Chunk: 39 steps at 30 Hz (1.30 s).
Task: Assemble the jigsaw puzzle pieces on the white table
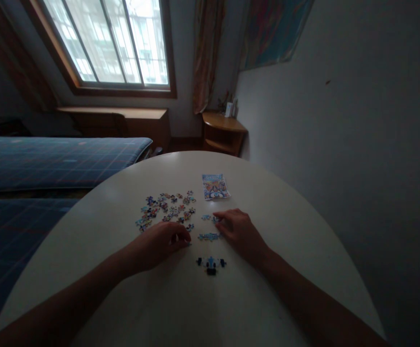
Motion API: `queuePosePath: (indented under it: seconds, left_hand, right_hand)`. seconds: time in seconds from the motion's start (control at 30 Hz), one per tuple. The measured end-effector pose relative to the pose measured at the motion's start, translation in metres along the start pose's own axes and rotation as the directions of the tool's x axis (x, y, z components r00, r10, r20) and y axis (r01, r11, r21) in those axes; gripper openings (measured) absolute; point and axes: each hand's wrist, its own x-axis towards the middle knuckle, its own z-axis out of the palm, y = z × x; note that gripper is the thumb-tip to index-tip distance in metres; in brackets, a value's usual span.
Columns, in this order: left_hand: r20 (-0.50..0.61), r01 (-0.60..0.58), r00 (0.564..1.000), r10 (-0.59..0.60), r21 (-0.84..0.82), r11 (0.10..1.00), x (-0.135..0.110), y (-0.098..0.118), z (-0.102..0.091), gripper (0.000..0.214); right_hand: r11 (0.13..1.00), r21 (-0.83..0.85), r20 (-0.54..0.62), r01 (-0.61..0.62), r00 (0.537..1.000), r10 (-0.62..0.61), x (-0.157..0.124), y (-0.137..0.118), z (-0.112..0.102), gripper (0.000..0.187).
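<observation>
Several loose jigsaw pieces [166, 208] lie scattered on a round white table [123, 270]. My left hand [159, 245] rests beside them with its fingers curled, the fingertips pinched on a small piece near the pile's near edge. My right hand [239, 231] lies on the table with fingers bent, its tips touching a small piece by a short joined strip [209, 236]. A small assembled cluster [211, 263] sits nearer me between my wrists. A printed reference picture [215, 186] lies beyond the pieces.
A bed with a blue checked cover [50, 159] stands at the left. A window [112, 43], a wooden bench [123, 120] and a corner shelf [222, 130] are at the back. A grey wall [340, 144] runs close along the table's right side.
</observation>
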Motion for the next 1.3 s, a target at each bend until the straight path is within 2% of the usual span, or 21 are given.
queuePosePath:
  seconds: [0.33,0.67,1.3]
  left_hand:
    - [0.002,0.003,1.000,-0.003,0.010,1.000,0.0015,-0.0004,-0.0003,0.023]
    - [-0.001,-0.029,1.000,0.029,-0.003,1.000,0.0022,-0.0035,-0.0003,0.024]
    - [-0.014,-0.023,1.000,0.023,0.000,1.000,0.0022,-0.0014,0.0000,0.023]
  right_hand:
    - [0.998,0.051,-0.027,-0.042,0.999,0.044,0.0011,-0.0018,-0.0012,0.021]
    - [0.999,0.036,-0.046,-0.012,0.999,0.014,0.0012,-0.0022,-0.0012,0.017]
    - [0.995,0.065,0.017,0.072,0.997,-0.073,0.0007,0.0004,0.0028,0.028]
